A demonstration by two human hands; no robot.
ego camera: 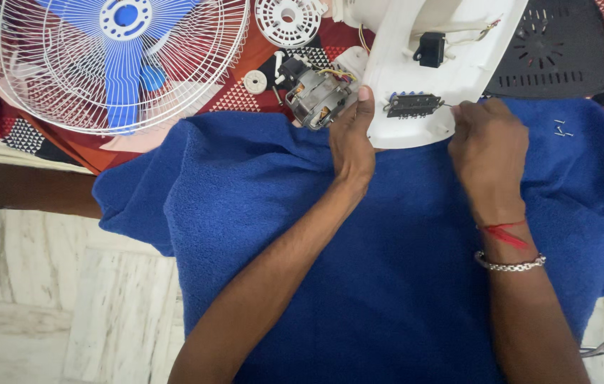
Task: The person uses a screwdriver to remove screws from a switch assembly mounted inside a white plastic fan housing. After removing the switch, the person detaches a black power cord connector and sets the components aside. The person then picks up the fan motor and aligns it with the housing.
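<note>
- Left hand [352, 146]: fingers held together and curled over the left edge of the white fan housing [430, 78], thumb pressed against the rim. It grasps the housing and steadies it. Palm faces right, knuckles toward 9 o'clock.
- Left forearm: runs in from 7 o'clock, bare, lying across the blue towel [387, 270].
- Right hand [487, 146]: fingers bunched into a tight pinch at the lower right edge of the housing, on a thin tool whose metal tip points at the black switch block [413, 104]. Most of the tool is hidden inside the fist, so its kind cannot be told.
- Right forearm: comes in from 5 o'clock; a red thread and a metal bracelet [510, 264] circle the wrist.
- White fan housing: lies open side up at 12 o'clock from the hands, partly on the towel. The switch block sits near its lower edge, between the two hands; a small black component [430, 49] sits above it.
- Fan motor [318, 96]: just beside the left hand, at 10 o'clock from it, with coloured wires leading to the housing.
- Fan guard with blue blades [113, 60]: well apart, at 10 o'clock.
- Small screws [562, 129]: loose on the towel at 3 o'clock from the right hand.
- Black grille cover [554, 46]: at 1 o'clock.
</note>
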